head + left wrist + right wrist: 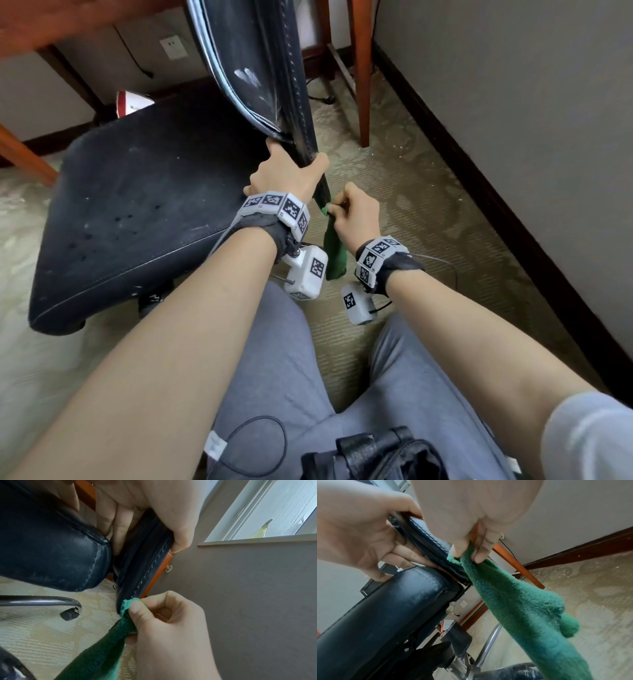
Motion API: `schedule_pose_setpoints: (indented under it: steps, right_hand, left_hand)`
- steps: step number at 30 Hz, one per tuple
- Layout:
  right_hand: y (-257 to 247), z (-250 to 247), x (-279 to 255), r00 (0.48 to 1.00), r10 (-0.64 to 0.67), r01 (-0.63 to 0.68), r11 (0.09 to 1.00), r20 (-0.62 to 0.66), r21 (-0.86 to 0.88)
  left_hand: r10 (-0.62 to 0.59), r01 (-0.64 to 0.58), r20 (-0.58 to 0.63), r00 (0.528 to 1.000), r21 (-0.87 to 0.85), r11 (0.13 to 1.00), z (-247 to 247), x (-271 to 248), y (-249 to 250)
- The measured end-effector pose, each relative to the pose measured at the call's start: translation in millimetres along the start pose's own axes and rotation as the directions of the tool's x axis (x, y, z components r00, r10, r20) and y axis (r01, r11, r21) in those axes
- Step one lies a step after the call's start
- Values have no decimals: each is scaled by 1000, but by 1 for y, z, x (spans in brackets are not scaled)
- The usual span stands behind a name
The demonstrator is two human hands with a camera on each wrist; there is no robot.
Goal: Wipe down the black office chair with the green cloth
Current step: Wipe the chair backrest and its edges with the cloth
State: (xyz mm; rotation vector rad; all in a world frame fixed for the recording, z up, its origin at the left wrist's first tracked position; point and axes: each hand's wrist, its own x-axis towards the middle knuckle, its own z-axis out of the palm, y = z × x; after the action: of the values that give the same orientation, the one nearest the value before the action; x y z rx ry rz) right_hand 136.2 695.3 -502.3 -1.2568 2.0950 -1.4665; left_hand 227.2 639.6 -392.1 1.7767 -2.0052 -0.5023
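The left hand (284, 174) wraps the lower edge of the chair (144, 202) backrest (260, 68), thumb on the near side and fingers (120, 524) curled round the far side into the gap between backrest and seat. From the left wrist the fingers lie close together, pressed against the stitched black edge just above the seat's rounded rear corner. The right wrist view shows the same grip from the other side, the fingertips resting at the seam where the backrest meets the seat.

The right hand (356, 216) sits just below the left one, near the bottom tip of the backrest edge. Its thumb and forefinger pinch the top of the cloth (337, 250); the other fingers are curled into the palm. The pinched corner of the cloth touches the stitched edge right under the left fingers, and the rest of the cloth hangs down from the pinch in a long twisted fold, clear of the carpet (428, 192).

Beyond the fingers stand wooden table legs (363, 68) and a grey wall (513, 102) with a dark skirting board. Below the cloth, in the wrist views, a chrome base arm (42, 600) with a black castor (69, 614) shows. The seat is dusty with pale specks. Grey trousers (291, 359) fill the space nearest the body.
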Motion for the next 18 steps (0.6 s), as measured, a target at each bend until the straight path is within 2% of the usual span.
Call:
schedule_pose_setpoints:
  steps: [7, 10, 13, 15, 16, 18]
  right_hand:
    - [6, 6, -3, 999, 11, -9, 999, 34, -35]
    - [11, 10, -1, 992, 98, -96, 995, 79, -28]
    - [6, 8, -8, 980, 194, -196, 980, 51, 43]
    - [2, -2, -16, 977, 206, -210, 973, 54, 91]
    - [-1, -10, -18, 979, 195, -201, 974, 67, 104]
    - [-7, -26, -18, 978, 180, -196, 966, 104, 169]
  left_hand:
    - [13, -13, 15, 1000, -14, 1000, 2, 2, -4]
    - [4, -4, 20, 1000, -20, 1000, 1, 2, -3]
    - [-7, 6, 58, 998, 1, 1000, -3, -1, -3]
    - [11, -6, 100, 995, -51, 999, -5, -5, -10]
    - [40, -29, 87, 995, -119, 993, -6, -9, -17]
    - [119, -125, -39, 992, -238, 963, -7, -24, -33]
